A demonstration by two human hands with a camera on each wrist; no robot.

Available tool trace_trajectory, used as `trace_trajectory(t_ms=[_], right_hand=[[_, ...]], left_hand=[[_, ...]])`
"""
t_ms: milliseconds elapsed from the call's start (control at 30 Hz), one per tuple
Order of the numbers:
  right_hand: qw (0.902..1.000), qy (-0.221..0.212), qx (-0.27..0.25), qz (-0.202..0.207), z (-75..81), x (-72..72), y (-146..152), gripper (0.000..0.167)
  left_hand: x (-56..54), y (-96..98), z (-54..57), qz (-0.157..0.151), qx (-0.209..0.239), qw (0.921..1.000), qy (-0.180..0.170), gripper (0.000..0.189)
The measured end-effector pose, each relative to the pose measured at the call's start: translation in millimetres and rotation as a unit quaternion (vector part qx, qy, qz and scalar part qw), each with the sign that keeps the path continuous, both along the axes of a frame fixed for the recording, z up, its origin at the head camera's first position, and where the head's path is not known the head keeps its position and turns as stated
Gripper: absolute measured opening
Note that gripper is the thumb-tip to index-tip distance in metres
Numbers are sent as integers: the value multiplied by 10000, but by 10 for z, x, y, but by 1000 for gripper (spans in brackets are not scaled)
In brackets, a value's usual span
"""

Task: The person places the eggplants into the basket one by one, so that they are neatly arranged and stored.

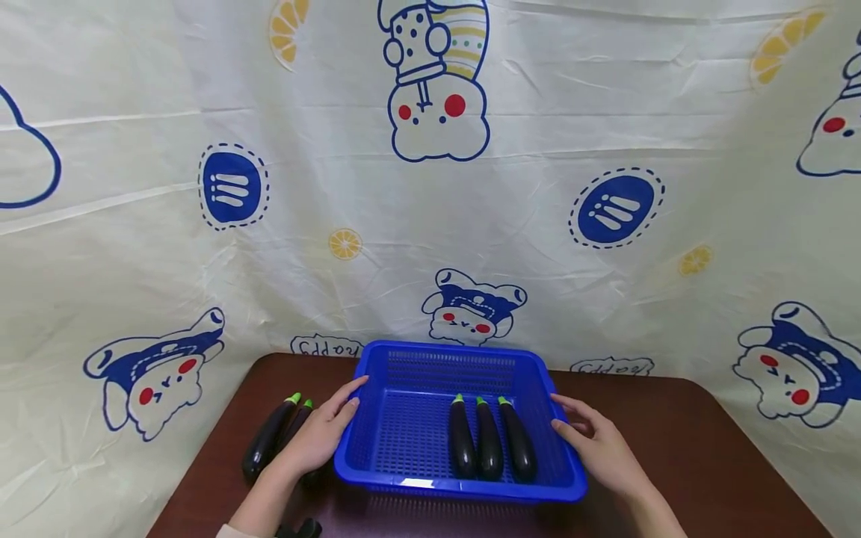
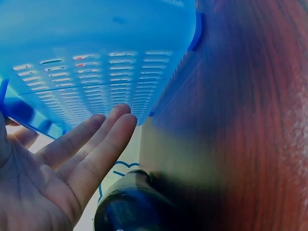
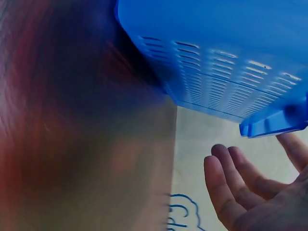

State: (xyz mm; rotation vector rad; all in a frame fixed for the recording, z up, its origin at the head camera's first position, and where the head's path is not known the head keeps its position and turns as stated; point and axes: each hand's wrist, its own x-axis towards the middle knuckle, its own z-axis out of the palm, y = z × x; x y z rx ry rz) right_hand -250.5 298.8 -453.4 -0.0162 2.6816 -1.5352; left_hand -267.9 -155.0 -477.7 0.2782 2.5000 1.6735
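Note:
A blue plastic basket (image 1: pixel 410 441) with slotted walls sits in front of me on the brown table. Three dark eggplants (image 1: pixel 489 448) with green stem ends lie side by side in its right half. At the basket's left rim is my left hand (image 1: pixel 323 433), index finger and thumb by the edge; the left wrist view shows its other fingers (image 2: pixel 103 149) extended beside the slotted wall. My right hand (image 1: pixel 602 448) is at the right rim, fingertips right at the edge. In the right wrist view its lower fingers (image 3: pixel 226 183) are loosely extended, apart from the wall.
Left of the basket, two more eggplants (image 1: pixel 269 441) lie on the table (image 1: pixel 699 448), partly behind my left hand and forearm. A black object (image 1: pixel 306 529) shows at the bottom edge by my left wrist. A white printed cloth (image 1: pixel 403 194) hangs behind the table.

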Motion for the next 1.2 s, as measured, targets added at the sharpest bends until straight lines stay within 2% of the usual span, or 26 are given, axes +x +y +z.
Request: trace_trajectory(t_ms=[100, 233, 333, 433, 667, 833, 967, 1033, 1200], right_hand=[[9991, -143, -381, -83, -100, -5, -5, 55], [9949, -371, -938, 71, -187, -10, 17, 58], [9878, -594, -1424, 216, -213, 17, 64, 60], [9833, -696, -1639, 364, -212, 15, 92, 61], [9802, -753, -1753, 534, -286, -38, 84, 60], [9791, -777, -1827, 439, -307, -43, 60, 59], [9798, -754, -1817, 351, -320, -43, 56, 58], [9799, -752, -1820, 333, -323, -44, 51, 57], [9791, -729, -1874, 298, -315, -44, 43, 56]], left_hand=[[6, -8, -6, -70, 46, 10000, -20, 48], [4, 0, 10, -75, 66, 10000, -9, 49], [-3, 35, 31, -99, 85, 9999, 2, 50], [-10, 50, 49, -140, 150, 9998, -58, 50], [16, 18, 34, 3, -5, 9996, -270, 48], [38, -52, 117, -339, 157, 9980, -510, 52], [35, -113, 170, -473, 192, 9967, -639, 57], [29, -157, 197, -541, 139, 9968, -564, 59], [13, -311, 297, -485, -278, 9982, -197, 54]])
